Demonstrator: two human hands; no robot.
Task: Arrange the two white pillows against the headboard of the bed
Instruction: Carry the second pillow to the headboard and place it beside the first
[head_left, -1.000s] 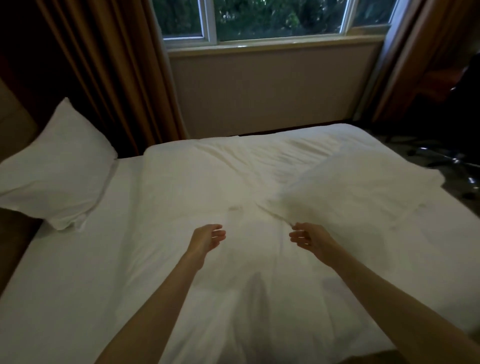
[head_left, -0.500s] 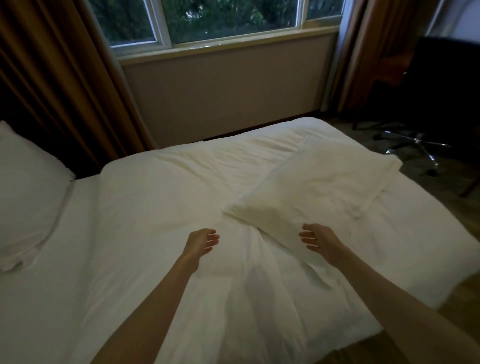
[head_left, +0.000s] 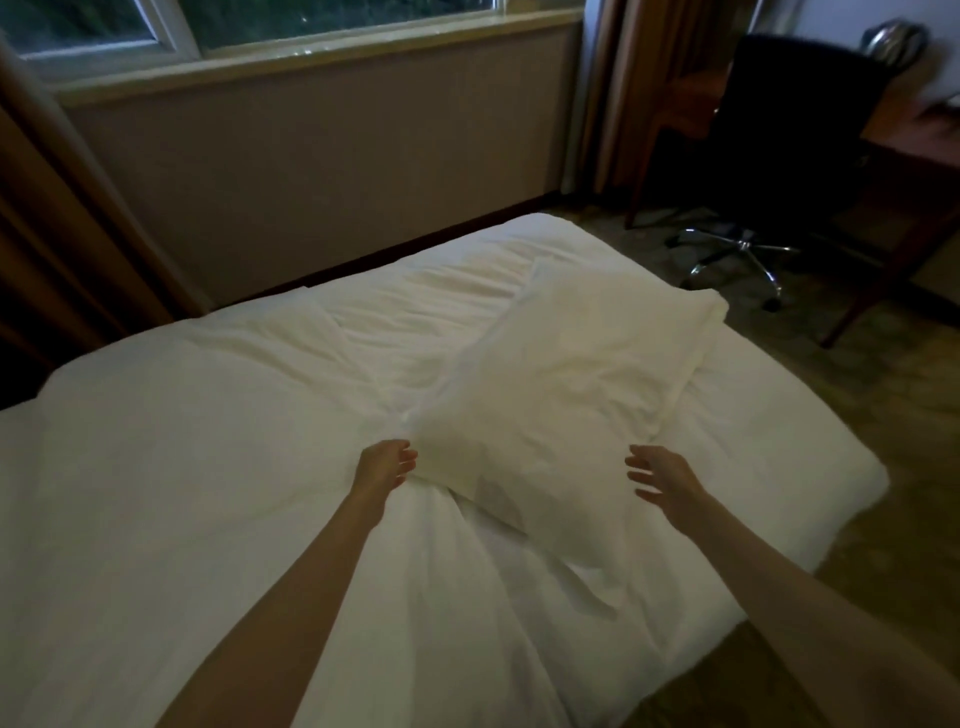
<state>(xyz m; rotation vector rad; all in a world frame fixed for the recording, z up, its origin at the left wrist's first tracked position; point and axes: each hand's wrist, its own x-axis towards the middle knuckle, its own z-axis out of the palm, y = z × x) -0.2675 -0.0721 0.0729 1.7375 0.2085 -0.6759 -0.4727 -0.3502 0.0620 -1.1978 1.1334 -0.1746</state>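
Observation:
One white pillow (head_left: 561, 395) lies slanted on the white duvet (head_left: 208, 467) near the foot half of the bed, its far corner toward the chair. My left hand (head_left: 384, 465) is at the pillow's near left corner, fingers curled and apart, touching or almost touching it. Over the pillow's near right edge, my right hand (head_left: 662, 480) hovers with fingers spread and nothing in it. The second pillow and the headboard are out of the frame to the left.
A wall with a window sill (head_left: 311, 57) runs along the far side of the bed. Brown curtains (head_left: 57, 244) hang at left. A black swivel chair (head_left: 779, 156) and a wooden desk (head_left: 914, 171) stand at right on the carpet.
The view has swung right, so the pillow at the headboard has left the frame. Both hands have moved forward to the near corners of the pillow on the duvet.

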